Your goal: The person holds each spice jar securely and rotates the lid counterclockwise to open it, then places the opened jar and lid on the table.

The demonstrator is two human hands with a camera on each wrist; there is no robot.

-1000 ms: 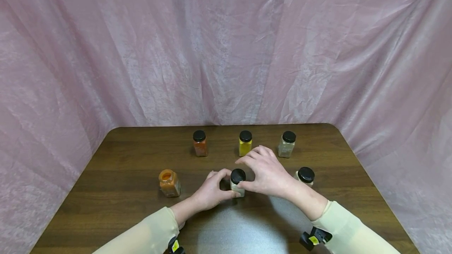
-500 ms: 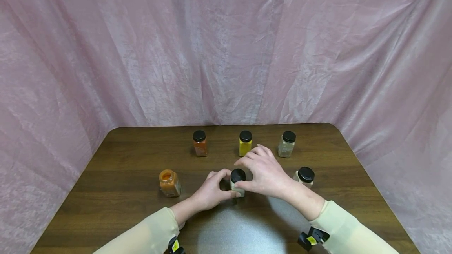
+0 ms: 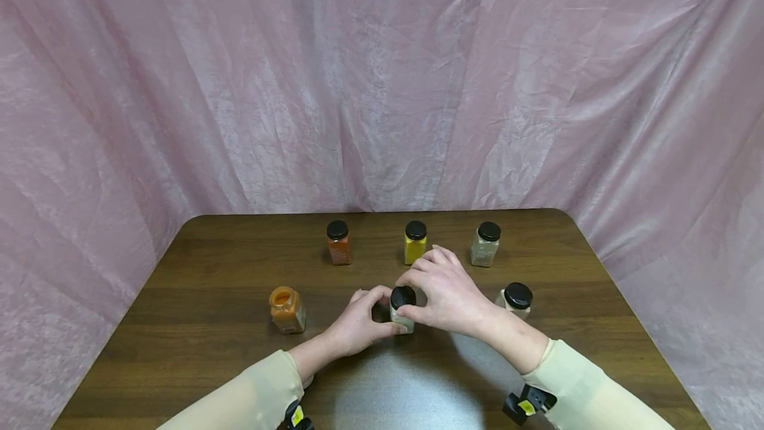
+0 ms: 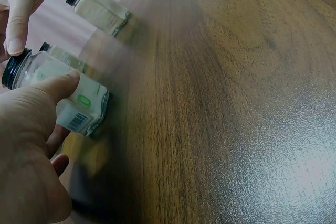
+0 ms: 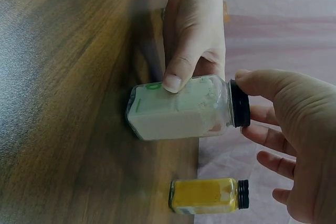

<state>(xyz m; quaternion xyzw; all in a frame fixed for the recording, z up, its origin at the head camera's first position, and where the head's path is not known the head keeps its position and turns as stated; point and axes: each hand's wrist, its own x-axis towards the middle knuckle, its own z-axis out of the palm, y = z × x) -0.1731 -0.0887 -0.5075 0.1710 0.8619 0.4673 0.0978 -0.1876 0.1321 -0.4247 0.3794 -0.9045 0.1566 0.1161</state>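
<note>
A square glass jar of pale powder (image 5: 173, 111) with a black lid (image 5: 240, 103) stands upright on the wooden table, near the middle. My left hand (image 3: 358, 327) grips the jar's body, its thumb over the label with green print in the left wrist view. From the right, my right hand (image 3: 450, 297) pinches the black lid between thumb and fingers, clearest in the right wrist view. The lid sits on the jar's neck. To the left of my left hand, an uncapped jar of orange powder (image 3: 287, 314) stands with its mouth showing.
Along the back stand black-capped jars: a reddish one (image 3: 339, 247), a yellow one (image 3: 414, 249) and a grey-green one (image 3: 484, 249). Another capped jar (image 3: 516, 297) is partly behind my right forearm. A pink curtain (image 3: 370, 85) hangs behind the table (image 3: 227, 264).
My right hand has shifted slightly left and its fingers have drawn in around the lid. The left hand and the jars stay where they were.
</note>
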